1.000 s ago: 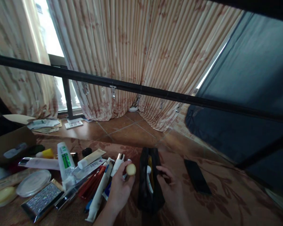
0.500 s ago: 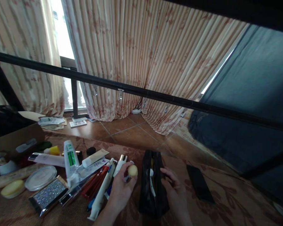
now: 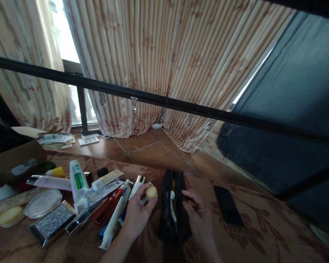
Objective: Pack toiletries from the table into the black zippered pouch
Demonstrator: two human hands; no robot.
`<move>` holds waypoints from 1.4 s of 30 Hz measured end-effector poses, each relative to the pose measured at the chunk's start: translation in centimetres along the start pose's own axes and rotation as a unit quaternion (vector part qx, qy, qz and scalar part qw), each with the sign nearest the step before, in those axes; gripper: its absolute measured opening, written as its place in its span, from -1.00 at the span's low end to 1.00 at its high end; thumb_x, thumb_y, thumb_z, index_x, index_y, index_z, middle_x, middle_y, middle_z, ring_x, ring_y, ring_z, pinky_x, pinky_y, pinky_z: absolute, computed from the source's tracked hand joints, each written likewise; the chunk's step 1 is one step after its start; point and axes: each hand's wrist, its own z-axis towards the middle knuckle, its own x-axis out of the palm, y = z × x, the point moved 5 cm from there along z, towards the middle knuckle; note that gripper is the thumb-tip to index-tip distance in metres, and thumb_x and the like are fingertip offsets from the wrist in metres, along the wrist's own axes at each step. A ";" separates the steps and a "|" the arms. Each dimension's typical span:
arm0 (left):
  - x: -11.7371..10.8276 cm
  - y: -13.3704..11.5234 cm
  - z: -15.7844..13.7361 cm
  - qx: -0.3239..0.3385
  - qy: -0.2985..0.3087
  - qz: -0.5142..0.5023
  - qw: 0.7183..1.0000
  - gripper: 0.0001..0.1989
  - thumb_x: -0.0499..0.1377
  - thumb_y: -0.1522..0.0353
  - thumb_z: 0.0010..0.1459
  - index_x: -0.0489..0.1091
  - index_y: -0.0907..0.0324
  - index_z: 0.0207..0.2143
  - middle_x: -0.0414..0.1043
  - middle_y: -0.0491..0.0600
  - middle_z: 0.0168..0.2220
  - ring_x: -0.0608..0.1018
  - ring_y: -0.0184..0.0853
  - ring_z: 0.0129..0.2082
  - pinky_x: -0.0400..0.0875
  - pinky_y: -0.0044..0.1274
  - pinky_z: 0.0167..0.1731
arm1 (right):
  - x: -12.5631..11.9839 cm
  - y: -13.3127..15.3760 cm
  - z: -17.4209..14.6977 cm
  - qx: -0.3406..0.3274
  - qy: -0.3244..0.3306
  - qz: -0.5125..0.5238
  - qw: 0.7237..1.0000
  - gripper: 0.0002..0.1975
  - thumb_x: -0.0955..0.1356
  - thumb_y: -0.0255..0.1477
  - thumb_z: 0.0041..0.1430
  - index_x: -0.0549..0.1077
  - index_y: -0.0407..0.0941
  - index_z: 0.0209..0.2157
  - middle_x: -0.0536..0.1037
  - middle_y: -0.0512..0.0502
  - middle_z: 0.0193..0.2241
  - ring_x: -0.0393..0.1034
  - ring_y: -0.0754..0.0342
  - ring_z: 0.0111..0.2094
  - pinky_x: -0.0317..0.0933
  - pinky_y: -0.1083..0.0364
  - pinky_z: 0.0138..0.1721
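Note:
Between the thumb and fingers of my left hand (image 3: 139, 211) is a small round container with a pale yellow cap (image 3: 151, 192). Just right of it stands a black zip pouch (image 3: 164, 219), its top parted. A white item (image 3: 172, 206) and something yellowish show inside the pouch. My right hand (image 3: 199, 215) grips the pouch's right edge with curled fingers. Left of my left hand lie a long white tube (image 3: 113, 219), a red pouch-like item (image 3: 106, 208) and a white tube with a silver cap (image 3: 136, 186).
Farther left are a glittery case (image 3: 52, 223), a round clear-lidded container (image 3: 43, 204), a white-green tube (image 3: 78, 180) and a cardboard box (image 3: 19, 159). A black phone (image 3: 228, 205) lies at right on the brown patterned cloth (image 3: 252, 226). A dark metal rail (image 3: 150, 98) crosses in front of curtains.
The view has shifted slightly, so everything sits a little farther left and higher. Both hands keep their hold on the yellow-capped container and the pouch.

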 end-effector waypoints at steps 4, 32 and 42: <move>-0.2 -0.3 0.2 0.012 -0.002 0.018 1.000 -0.61 0.21 0.24 0.02 0.36 0.17 -0.09 0.45 -0.01 -0.14 0.48 -0.26 -0.14 0.31 -0.43 -0.06 | 0.0 0.3 -0.1 -0.003 -0.002 0.008 1.000 -0.78 0.33 -0.39 -0.02 0.53 -0.04 -0.28 0.44 -0.12 -0.08 0.36 -0.02 -0.09 0.26 0.04 -0.17; 0.6 -0.1 0.5 0.027 -0.018 0.083 0.996 -0.50 0.22 0.32 -0.04 0.32 0.14 0.01 0.45 0.01 -0.12 0.49 -0.33 -0.35 0.38 -0.46 -0.26 | -0.1 1.5 -0.2 -0.037 -0.007 0.002 0.999 -0.80 0.32 -0.44 0.04 0.52 -0.03 -0.26 0.45 -0.09 -0.12 0.39 0.04 -0.15 0.29 0.07 -0.19; 0.7 -0.1 0.5 0.044 -0.008 0.105 0.993 -0.51 0.22 0.28 -0.03 0.33 0.14 0.00 0.44 -0.01 -0.13 0.47 -0.36 -0.39 0.38 -0.49 -0.30 | -1.0 0.4 0.2 0.033 -0.097 0.143 0.984 -0.61 0.27 -0.33 0.10 0.35 -0.10 -0.01 0.55 -0.11 -0.23 0.45 0.04 -0.26 0.31 -0.02 -0.18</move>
